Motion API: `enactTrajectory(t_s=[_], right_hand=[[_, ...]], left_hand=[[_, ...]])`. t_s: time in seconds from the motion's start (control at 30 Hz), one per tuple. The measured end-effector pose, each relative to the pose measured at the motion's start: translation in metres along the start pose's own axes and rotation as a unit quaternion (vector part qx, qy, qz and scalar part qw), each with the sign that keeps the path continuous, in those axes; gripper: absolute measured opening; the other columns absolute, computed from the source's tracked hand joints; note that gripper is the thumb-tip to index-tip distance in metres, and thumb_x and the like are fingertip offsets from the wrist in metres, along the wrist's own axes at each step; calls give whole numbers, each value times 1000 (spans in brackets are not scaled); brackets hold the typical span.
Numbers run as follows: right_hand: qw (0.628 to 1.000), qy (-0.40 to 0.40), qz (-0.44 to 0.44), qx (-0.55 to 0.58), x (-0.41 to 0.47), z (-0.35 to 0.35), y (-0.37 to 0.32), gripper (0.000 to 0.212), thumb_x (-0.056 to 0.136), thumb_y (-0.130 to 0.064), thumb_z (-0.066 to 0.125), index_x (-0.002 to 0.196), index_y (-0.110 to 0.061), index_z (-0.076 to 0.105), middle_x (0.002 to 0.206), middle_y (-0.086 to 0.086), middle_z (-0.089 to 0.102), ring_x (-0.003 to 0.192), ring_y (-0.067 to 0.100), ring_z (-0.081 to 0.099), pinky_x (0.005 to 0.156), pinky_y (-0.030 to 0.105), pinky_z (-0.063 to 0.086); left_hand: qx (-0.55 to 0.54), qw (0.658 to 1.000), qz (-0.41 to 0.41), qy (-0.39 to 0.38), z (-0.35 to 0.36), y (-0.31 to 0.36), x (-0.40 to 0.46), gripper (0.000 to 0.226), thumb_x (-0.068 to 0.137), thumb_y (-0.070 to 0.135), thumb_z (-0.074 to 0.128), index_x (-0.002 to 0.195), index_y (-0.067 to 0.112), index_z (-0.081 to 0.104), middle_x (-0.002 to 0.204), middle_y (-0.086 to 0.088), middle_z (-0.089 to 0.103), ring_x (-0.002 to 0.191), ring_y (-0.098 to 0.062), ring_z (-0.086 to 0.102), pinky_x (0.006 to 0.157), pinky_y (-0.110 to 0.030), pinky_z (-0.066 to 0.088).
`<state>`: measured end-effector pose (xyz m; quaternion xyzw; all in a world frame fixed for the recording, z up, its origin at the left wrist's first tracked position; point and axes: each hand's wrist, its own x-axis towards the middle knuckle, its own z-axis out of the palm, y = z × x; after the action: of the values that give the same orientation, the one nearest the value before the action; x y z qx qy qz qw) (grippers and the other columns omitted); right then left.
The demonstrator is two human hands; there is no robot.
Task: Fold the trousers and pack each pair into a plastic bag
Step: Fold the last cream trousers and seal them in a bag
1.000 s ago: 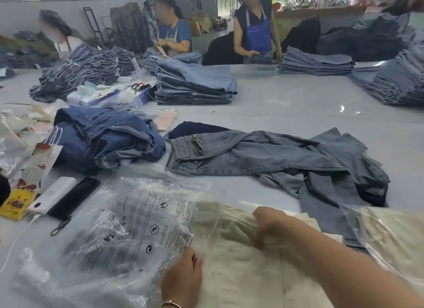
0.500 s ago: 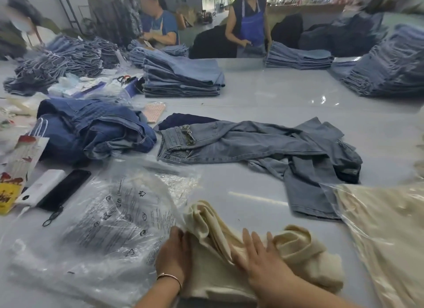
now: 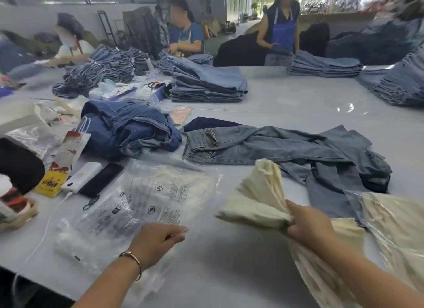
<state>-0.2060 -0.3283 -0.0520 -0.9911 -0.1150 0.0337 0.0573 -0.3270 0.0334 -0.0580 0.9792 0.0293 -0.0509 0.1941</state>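
Across the grey table, your right hand grips the folded cream trousers while your left hand pinches the plastic bag; that loose, fanned fold may spring open at the bag's mouth.

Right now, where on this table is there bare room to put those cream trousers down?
Bare table lies between the left hand and right hand, also beyond the loose jeans. The left side is crowded with plastic bags, phone and clutter.

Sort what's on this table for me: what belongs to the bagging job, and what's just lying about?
Job:
cream trousers, held by right hand
plastic bag, edge pinched by left hand
loose jeans, probably next
bagged trousers

Lying about:
phone
power bank
scissors
paper bag
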Motion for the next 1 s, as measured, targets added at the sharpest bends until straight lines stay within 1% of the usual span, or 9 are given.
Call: enactTrajectory(t_s=[0.13, 0.23, 0.37, 0.43, 0.53, 0.63, 0.77, 0.9, 1.0], right_hand=[[983, 39, 46, 173, 0, -38, 7, 41, 71, -24, 66, 110, -29, 58, 93, 2, 68, 90, 32, 61, 72, 38, 50], [953, 82, -67, 282, -21, -69, -26, 44, 66, -42, 65, 109, -31, 62, 93, -1, 70, 89, 28, 63, 71, 37, 48], [961, 68, -201, 179, -49, -68, -74, 58, 64, -60, 53, 116, -35, 56, 94, 2, 71, 89, 31, 63, 63, 32, 37], [964, 35, -241, 108, -55, -53, -88, 54, 70, -58, 55, 116, -31, 51, 99, 1, 68, 94, 29, 61, 66, 33, 36], [958, -23, -285, 23, -61, -26, -93, 45, 77, -51, 53, 115, -28, 45, 103, 2, 64, 98, 33, 59, 72, 35, 41], [952, -27, -304, -14, -67, -15, -95, 44, 72, -51, 57, 108, -27, 46, 92, 4, 66, 85, 35, 62, 62, 32, 38], [930, 55, -349, -100, -72, -10, -105, 50, 41, -58, 68, 78, -27, 56, 51, -2, 56, 41, 21, 56, 42, 23, 20], [969, -7, -247, 5, -59, -3, -105, 53, 75, -47, 54, 124, -30, 44, 102, 7, 66, 96, 37, 61, 70, 33, 42], [987, -10, -129, 95, -50, -11, -95, 58, 69, -46, 50, 125, -35, 43, 108, 3, 67, 104, 31, 60, 77, 31, 45]], left_hand=[[-75, 996, -22, -38, 5, 11, 3, 34, 86, 63, 50, 110, 46, 67, 99, 16, 72, 87, 0, 63, 82, -25, 51], [-230, 970, -42, -70, 5, 27, 8, 34, 82, 64, 54, 93, 38, 73, 67, 11, 65, 53, -7, 53, 55, -21, 43], [-343, 924, -160, -48, 7, 30, 7, 34, 92, 12, 62, 58, 14, 63, 48, -1, 43, 42, -12, 39, 47, -20, 32], [-320, 907, -264, 72, -5, 24, 11, 47, 88, -4, 53, 43, 8, 48, 52, -6, 54, 58, -18, 50, 55, -25, 41], [-509, 835, -202, 50, -40, 28, 27, 26, 96, 15, 54, 81, 13, 75, 57, -1, 61, 58, -18, 53, 53, -24, 45], [-426, 891, -137, 76, -53, 33, 19, 20, 96, 26, 54, 97, 25, 74, 47, 10, 43, 41, -4, 35, 40, -14, 30], [-373, 922, -51, 87, -49, 74, 19, 17, 92, 31, 59, 94, 25, 76, 57, 11, 66, 44, 3, 45, 46, -8, 36], [-253, 960, 87, 87, -41, 92, 6, 23, 94, 30, 58, 111, 25, 72, 95, 22, 72, 86, 14, 62, 78, -9, 48], [-121, 982, 116, 88, -30, 86, -4, 26, 94, 36, 56, 118, 40, 65, 86, 12, 74, 77, -1, 65, 71, -20, 49]])
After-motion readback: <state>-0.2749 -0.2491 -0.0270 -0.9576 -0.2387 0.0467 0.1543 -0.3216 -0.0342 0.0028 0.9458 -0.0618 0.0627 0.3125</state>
